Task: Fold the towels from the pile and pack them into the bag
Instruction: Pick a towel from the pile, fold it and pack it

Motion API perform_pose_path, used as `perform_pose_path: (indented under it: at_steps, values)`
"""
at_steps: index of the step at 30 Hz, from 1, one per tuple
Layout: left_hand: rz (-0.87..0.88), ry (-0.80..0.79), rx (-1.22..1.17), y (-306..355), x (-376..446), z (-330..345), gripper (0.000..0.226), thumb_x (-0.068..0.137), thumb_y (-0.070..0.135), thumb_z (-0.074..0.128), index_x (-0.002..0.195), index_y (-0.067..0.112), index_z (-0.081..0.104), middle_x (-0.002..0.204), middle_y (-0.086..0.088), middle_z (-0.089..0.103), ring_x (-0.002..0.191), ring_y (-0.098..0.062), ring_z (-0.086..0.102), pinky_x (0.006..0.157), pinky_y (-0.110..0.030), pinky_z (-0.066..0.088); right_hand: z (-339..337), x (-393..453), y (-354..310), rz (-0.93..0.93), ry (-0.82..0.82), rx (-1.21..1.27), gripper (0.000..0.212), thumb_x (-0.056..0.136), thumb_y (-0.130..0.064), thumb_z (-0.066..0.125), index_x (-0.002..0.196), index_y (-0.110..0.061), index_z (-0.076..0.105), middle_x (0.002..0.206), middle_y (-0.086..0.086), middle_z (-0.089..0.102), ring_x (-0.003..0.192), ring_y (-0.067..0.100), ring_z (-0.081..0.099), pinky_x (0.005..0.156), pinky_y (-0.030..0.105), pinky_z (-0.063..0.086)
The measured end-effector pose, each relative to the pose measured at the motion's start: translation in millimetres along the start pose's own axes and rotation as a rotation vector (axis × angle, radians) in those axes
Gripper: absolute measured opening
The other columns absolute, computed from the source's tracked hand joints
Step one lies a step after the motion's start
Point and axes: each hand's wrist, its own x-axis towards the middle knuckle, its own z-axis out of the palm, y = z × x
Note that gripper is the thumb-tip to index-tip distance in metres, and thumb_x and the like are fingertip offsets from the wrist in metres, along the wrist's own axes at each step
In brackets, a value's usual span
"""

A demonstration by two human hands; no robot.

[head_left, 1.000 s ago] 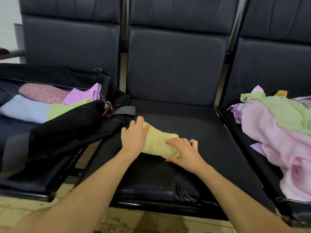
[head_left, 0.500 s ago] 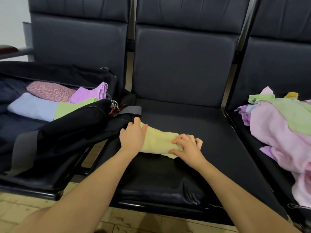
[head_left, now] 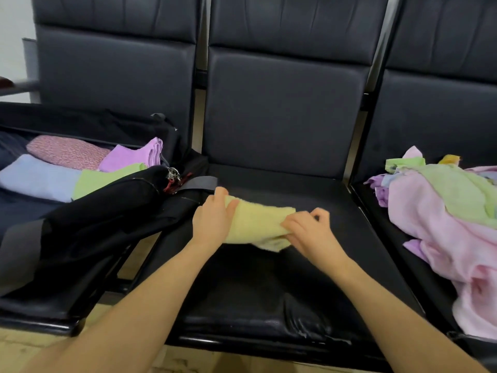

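Closest to the camera are two bare forearms reaching out over the middle seat [head_left: 269, 292] of a row of black padded chairs. The cushion's front edge looks cracked and worn. Both hands are on a folded yellow towel [head_left: 258, 224] lying on that seat, toward its left side. The left hand [head_left: 212, 219] wraps its left end, fingers curled over the top and thumb along the towel's near side, so that grip is holding the towel. The right hand [head_left: 309, 232] is at the right end, fingers bent and pinching the cloth, with a loose corner poking out underneath near the wrist. So that grip is on the towel too.

Off to the right, on the next seat, there's the unfolded pile [head_left: 443, 216], mostly pink with light green, purple and a bit of orange-yellow on top, well apart from the hands.

On the left seat sits the open black bag [head_left: 107, 211], its near flap sagging toward the middle seat and just beside the left hand. A grey strap [head_left: 199, 183] and some metal zipper pulls show at its corner. Inside it are folded towels side by side: light blue [head_left: 35, 177], green [head_left: 102, 177], purple [head_left: 134, 156], and a pink patterned one [head_left: 64, 152] farthest back.

Behind everything are the dark chair backs.
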Motion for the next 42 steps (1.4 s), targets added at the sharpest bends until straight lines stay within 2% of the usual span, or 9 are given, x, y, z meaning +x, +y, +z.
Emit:
perform_pose_path:
  at_steps: [3, 6, 9, 12, 19, 24, 30, 36, 42]
  values:
    - [0.068, -0.02, 0.249, -24.8, -12.4, 2.6, 0.036, 0.099, 0.039, 0.041, 0.12, 0.01, 0.047, 0.106, -0.01, 0.062, 0.09, -0.031, 0.061, 0.075, -0.037, 0.043, 10.8, -15.2, -22.0, 0.031, -0.17, 0.276, 0.022, 0.088, -0.035, 0.052, 0.09, -0.02, 0.067, 0.087, -0.013, 0.063, 0.074, 0.008, 0.054, 0.081, 0.027, 0.025]
    - [0.175, 0.077, 0.317, -39.0, -17.2, 0.3, 0.031, 0.091, 0.033, 0.062, 0.107, 0.008, 0.056, 0.085, -0.009, 0.065, 0.068, -0.03, 0.063, 0.063, -0.037, 0.046, 2.8, -10.1, -36.6, 0.378, -0.249, 0.55, 0.031, 0.086, -0.054, 0.054, 0.09, -0.027, 0.069, 0.086, -0.023, 0.061, 0.082, 0.001, 0.054, 0.09, 0.025, 0.022]
    - [0.237, 0.226, 0.361, -45.9, -20.0, 0.6, 0.033, 0.072, 0.027, 0.081, 0.089, 0.009, 0.06, 0.061, -0.005, 0.061, 0.044, -0.025, 0.056, 0.046, -0.029, 0.045, 0.9, 2.4, -40.0, 0.678, -0.166, 0.478, 0.024, 0.091, -0.048, 0.056, 0.092, -0.027, 0.068, 0.09, -0.015, 0.062, 0.087, 0.003, 0.054, 0.089, 0.028, 0.022]
    - [0.246, 0.214, 0.372, -45.8, -21.1, 0.2, 0.034, 0.069, 0.026, 0.084, 0.086, 0.007, 0.062, 0.058, -0.004, 0.059, 0.042, -0.024, 0.054, 0.044, -0.029, 0.042, 10.3, 15.3, -50.2, 0.868, -0.362, 0.348, 0.042, 0.092, -0.057, 0.046, 0.105, -0.022, 0.063, 0.105, -0.008, 0.056, 0.107, 0.014, 0.048, 0.092, 0.032, 0.019]
    - [0.103, 0.068, 0.523, -38.9, -19.0, 0.3, 0.043, 0.102, 0.041, 0.032, 0.133, 0.013, 0.039, 0.11, -0.004, 0.061, 0.093, -0.022, 0.061, 0.079, -0.03, 0.036, 39.7, 36.0, -66.6, 1.013, -0.668, 0.282, 0.063, 0.091, -0.064, 0.043, 0.127, -0.012, 0.052, 0.135, 0.008, 0.04, 0.124, 0.028, 0.035, 0.105, 0.039, 0.024]
    - [0.09, 0.084, 0.444, -38.9, -17.8, -1.1, 0.04, 0.1, 0.039, 0.041, 0.127, 0.01, 0.047, 0.105, -0.007, 0.064, 0.088, -0.024, 0.062, 0.075, -0.031, 0.037, 37.4, 33.6, -74.5, 1.044, -0.433, 0.479, 0.029, 0.095, -0.045, 0.05, 0.107, -0.018, 0.045, 0.102, -0.001, 0.056, 0.105, 0.02, 0.05, 0.101, 0.036, 0.027]
    - [0.185, 0.234, 0.345, -33.7, -15.1, -28.0, 0.035, 0.064, 0.024, 0.087, 0.08, 0.006, 0.062, 0.055, -0.006, 0.057, 0.037, -0.025, 0.051, 0.042, -0.028, 0.04, -1.8, 51.6, -77.8, 1.051, -0.041, 0.904, 0.02, 0.096, -0.03, 0.055, 0.101, -0.018, 0.039, 0.09, -0.005, 0.057, 0.085, 0.015, 0.058, 0.07, 0.032, 0.049]
    - [0.117, 0.273, 0.221, -8.8, 3.7, -93.4, 0.034, 0.099, 0.036, 0.046, 0.116, 0.007, 0.052, 0.104, -0.011, 0.063, 0.087, -0.033, 0.061, 0.074, -0.038, 0.04, -45.3, 102.7, -76.4, 0.986, 0.134, 0.973, 0.023, 0.094, -0.032, 0.059, 0.107, -0.018, 0.045, 0.094, -0.008, 0.057, 0.084, 0.004, 0.055, 0.063, 0.02, 0.043]
    - [0.097, 0.328, 0.214, -22.7, 47.6, -156.6, 0.035, 0.099, 0.038, 0.042, 0.118, 0.009, 0.049, 0.107, -0.012, 0.06, 0.091, -0.036, 0.059, 0.076, -0.04, 0.04, -56.9, 180.3, -90.5, 0.933, 0.201, 0.995, 0.026, 0.091, -0.033, 0.062, 0.105, -0.016, 0.048, 0.088, -0.011, 0.055, 0.08, 0.005, 0.054, 0.061, 0.021, 0.041]
